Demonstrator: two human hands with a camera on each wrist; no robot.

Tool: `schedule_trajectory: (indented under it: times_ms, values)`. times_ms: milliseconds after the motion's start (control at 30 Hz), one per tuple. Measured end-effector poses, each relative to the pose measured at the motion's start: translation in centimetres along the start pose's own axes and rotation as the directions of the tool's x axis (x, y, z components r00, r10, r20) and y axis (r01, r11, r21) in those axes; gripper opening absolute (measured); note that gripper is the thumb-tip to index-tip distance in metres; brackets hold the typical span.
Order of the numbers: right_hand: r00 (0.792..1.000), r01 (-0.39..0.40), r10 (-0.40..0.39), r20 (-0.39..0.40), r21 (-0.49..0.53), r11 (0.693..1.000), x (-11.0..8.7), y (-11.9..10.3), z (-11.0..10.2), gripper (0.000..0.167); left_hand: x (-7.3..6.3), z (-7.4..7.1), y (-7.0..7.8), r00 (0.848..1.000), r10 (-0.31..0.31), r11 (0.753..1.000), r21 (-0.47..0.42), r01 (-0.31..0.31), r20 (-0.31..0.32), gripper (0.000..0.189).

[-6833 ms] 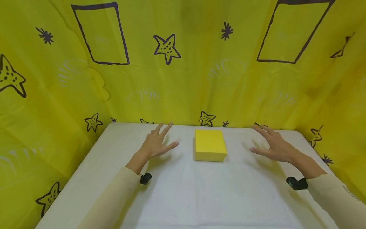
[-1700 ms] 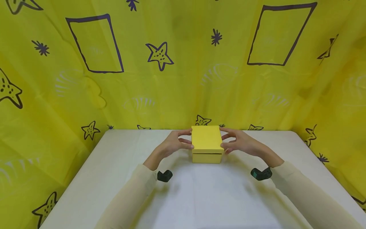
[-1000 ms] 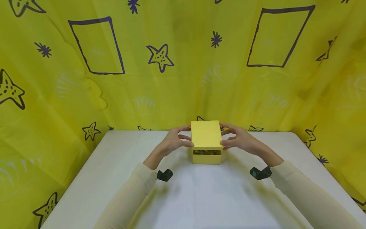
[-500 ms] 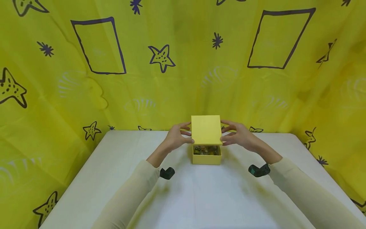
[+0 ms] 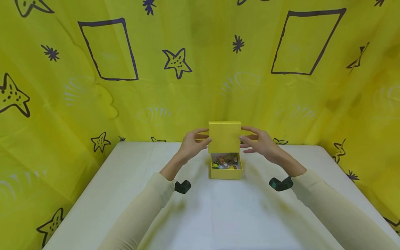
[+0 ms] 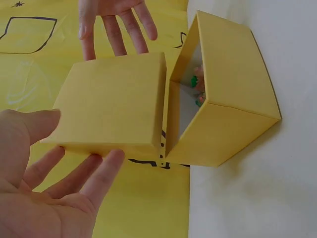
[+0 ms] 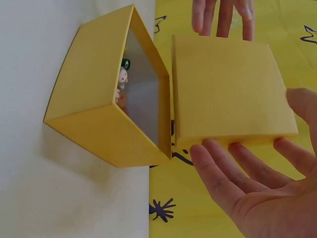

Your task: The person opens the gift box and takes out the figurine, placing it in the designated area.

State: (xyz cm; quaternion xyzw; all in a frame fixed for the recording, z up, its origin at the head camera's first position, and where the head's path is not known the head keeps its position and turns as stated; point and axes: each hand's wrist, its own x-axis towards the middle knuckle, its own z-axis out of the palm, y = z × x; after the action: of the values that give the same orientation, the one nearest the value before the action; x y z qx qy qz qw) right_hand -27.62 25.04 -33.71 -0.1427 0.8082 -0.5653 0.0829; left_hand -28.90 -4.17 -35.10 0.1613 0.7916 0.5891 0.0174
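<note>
A yellow box lid (image 5: 225, 137) is held nearly upright over the back of an uncovered yellow box (image 5: 226, 174). My left hand (image 5: 191, 144) grips its left edge, thumb on the front corner and fingers along the side. On the opposite edge my right hand (image 5: 261, 143) holds it the same way. Inside the box lie several small colourful figurines (image 5: 227, 160), too small to tell apart in the head view. The right wrist view shows a white figurine (image 7: 122, 77) near the rim; the lid (image 7: 228, 89) stands next to the box's opening.
The box stands on a table with a white cloth (image 5: 212, 215), near its far edge. Right behind the table hangs a yellow curtain (image 5: 200, 93) printed with starfish, which also closes in both sides. Each wrist carries a small black camera (image 5: 182, 186).
First both hands were apart from the closed box. They then took the lid by its sides, raised it and tilted it upright toward the back, and the figurines came into view.
</note>
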Motion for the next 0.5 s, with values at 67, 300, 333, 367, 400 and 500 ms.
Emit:
schedule_trajectory:
  times_ms: [67,300,333,367,400,500]
  values:
    - [1.000,0.005,-0.005,-0.025,0.011,1.000,0.1,-0.1,0.1,0.067,0.1,0.0,0.2,1.000,-0.015,0.999,-0.041,0.015,-0.012,0.051]
    - [0.996,0.023,-0.020,-0.083,0.035,0.999,0.3,-0.2,0.7,0.068,0.3,0.6,0.9,0.997,-0.042,0.996,-0.082,0.037,-0.070,0.049]
    - [0.996,0.027,-0.024,-0.088,0.037,0.999,0.3,-0.2,0.8,0.068,0.4,0.7,0.9,0.996,-0.047,0.996,-0.084,0.041,-0.078,0.048]
    - [0.995,0.030,-0.026,-0.094,0.037,0.999,0.4,-0.2,0.9,0.068,0.4,0.8,0.9,0.995,-0.053,0.995,-0.085,0.045,-0.085,0.048]
    - [0.994,0.033,-0.029,-0.102,0.038,0.999,0.4,-0.1,1.0,0.068,0.4,0.9,0.9,0.994,-0.057,0.995,-0.089,0.048,-0.090,0.047]
    - [0.992,0.041,-0.035,-0.120,0.046,0.998,0.5,-0.1,1.3,0.066,0.4,1.0,1.0,0.992,-0.063,0.994,-0.095,0.053,-0.107,0.045]
